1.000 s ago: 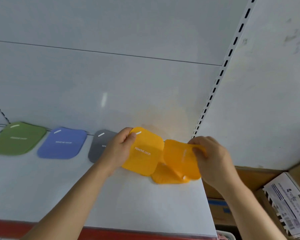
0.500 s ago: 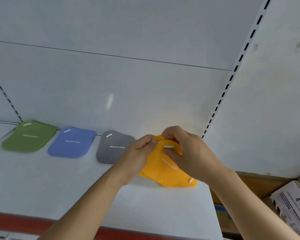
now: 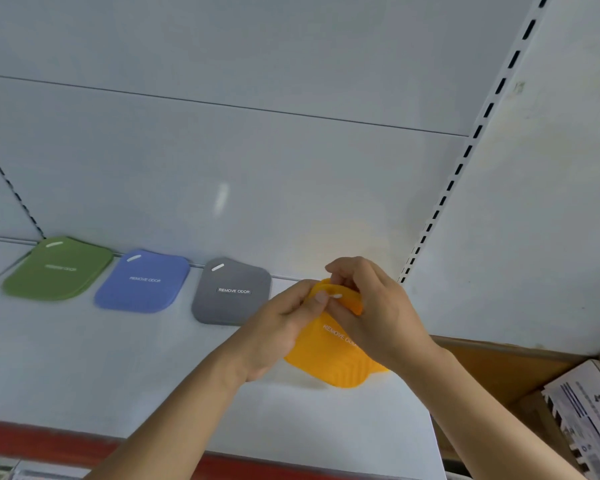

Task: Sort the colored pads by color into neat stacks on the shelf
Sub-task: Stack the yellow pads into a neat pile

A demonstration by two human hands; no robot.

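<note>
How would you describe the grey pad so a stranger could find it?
On the white shelf, a row of pads runs along the back wall. The grey pad is third from the left, between the blue pad and the orange pads in hand; only it is grey.

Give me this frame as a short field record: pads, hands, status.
surface: white shelf
row, left to right: green pad; blue pad; gray pad; orange pads
left hand: pinches orange pads' top edge
right hand: grips the same edge
orange stack: uneven, lower edges fanned
offside: cardboard boxes at right
</note>
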